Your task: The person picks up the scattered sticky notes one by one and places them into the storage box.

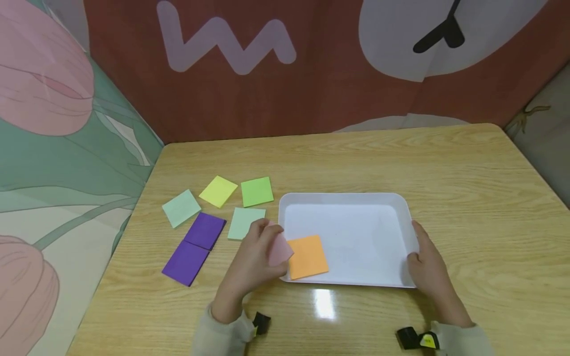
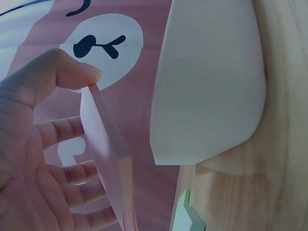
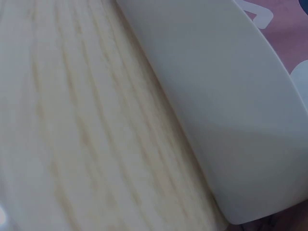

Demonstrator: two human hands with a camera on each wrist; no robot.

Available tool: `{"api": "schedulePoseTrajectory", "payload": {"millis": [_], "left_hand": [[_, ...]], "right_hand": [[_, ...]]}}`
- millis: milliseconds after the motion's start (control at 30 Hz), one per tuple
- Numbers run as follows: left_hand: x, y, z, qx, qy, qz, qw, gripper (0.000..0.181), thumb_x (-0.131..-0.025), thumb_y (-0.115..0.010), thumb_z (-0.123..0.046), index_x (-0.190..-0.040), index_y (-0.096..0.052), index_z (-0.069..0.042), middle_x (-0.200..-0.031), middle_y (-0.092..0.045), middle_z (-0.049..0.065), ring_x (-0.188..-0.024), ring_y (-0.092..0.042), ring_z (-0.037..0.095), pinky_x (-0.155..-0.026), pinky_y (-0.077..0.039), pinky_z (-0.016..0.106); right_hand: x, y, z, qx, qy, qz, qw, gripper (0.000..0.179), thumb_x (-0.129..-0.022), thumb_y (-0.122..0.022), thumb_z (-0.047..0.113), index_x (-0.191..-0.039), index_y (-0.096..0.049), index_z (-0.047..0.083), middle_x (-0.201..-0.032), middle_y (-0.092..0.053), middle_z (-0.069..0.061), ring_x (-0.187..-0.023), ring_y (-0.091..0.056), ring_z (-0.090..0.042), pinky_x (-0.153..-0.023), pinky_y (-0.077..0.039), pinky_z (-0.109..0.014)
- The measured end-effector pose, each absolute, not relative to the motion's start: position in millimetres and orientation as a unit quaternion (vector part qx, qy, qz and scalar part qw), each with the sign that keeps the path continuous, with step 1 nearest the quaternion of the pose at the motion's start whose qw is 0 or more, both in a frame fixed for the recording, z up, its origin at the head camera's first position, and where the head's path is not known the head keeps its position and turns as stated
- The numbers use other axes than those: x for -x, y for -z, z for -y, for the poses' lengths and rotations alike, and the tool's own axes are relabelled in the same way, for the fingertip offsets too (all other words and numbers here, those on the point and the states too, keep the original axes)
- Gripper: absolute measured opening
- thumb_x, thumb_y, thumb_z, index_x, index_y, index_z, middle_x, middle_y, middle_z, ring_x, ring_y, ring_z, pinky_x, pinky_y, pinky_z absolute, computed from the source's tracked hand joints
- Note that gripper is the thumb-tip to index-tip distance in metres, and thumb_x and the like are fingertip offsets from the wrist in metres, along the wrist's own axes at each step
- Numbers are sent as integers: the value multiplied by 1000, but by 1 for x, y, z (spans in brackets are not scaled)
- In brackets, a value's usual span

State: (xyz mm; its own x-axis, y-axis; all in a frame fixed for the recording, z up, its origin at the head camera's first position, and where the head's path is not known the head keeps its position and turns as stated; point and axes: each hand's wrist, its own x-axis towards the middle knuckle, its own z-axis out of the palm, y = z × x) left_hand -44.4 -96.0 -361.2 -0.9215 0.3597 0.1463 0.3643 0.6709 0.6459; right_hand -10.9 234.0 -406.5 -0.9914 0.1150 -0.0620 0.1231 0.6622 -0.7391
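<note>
The left hand (image 1: pixel 254 259) pinches a pink pad (image 1: pixel 279 249) of paper between thumb and fingers, holding it at the left end of a white tray (image 1: pixel 356 237); the left wrist view shows the thumb on one edge and the fingers behind. An orange pad (image 1: pixel 308 257) lies in the tray's near left corner, just beside the pink one. The right hand (image 1: pixel 428 267) grips the tray's right end, thumb at the rim and fingers along the outer side. The tray sits on a wooden surface (image 1: pixel 467 173). Left of it lie two purple pads (image 1: pixel 185 262) end to end, a pale green pad (image 1: pixel 181 208) near them, a yellow pad (image 1: pixel 218 191), a bright green pad (image 1: pixel 257 192) and, partly behind the left hand, a second pale green pad (image 1: pixel 242 221). A reddish-brown backdrop (image 1: pixel 311 99) stands behind the surface.
</note>
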Motion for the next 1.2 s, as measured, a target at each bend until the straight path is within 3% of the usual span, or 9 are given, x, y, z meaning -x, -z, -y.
{"api": "schedulePoseTrajectory", "payload": {"millis": [800, 1200], "left_hand": [[48, 362, 79, 249, 359, 899, -13, 55, -58, -71, -18, -109, -51, -15, -121, -34, 14, -93, -42, 29, -66, -42, 32], [49, 368, 74, 276, 329, 903, 13, 56, -57, -72, -21, -109, -52, -15, -119, -38, 15, -101, -40, 29, -75, -40, 37]], "right_hand": [[10, 406, -234, -69, 406, -911, 7, 62, -79, -28, -8, -136, -6, -2, -134, -15, -31, -119, -15, -47, -92, -16, -57], [11, 406, -234, -68, 409, -910, 7, 62, -79, -29, -9, -136, -6, -2, -133, -15, -33, -119, -15, -48, -92, -15, -57]]}}
